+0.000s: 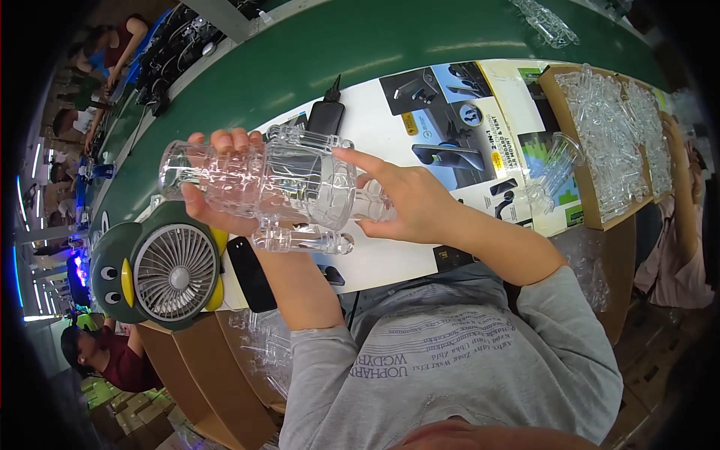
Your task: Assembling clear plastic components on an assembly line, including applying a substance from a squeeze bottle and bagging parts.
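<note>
A large clear vessel (304, 180), tiered and ribbed with a knobbed tube along each side, is held sideways over the table. My left hand (236, 223) wraps round its left part, fingers over the top and thumb below. On the other side, my right hand (416, 201) closes on the narrow right end, with the index finger stretched along the wide rim. Whether that narrow end is a separate piece, I cannot tell. Beneath the vessel lies a white printed sheet (390, 262) with product pictures.
A green penguin-shaped fan (178, 277) stands at the left beside a black phone (251, 274). A black device (326, 118) lies behind my hands. To the right are a loose clear piece (556, 169) and a cardboard box (589, 187) full of clear pieces. Other people work on both sides.
</note>
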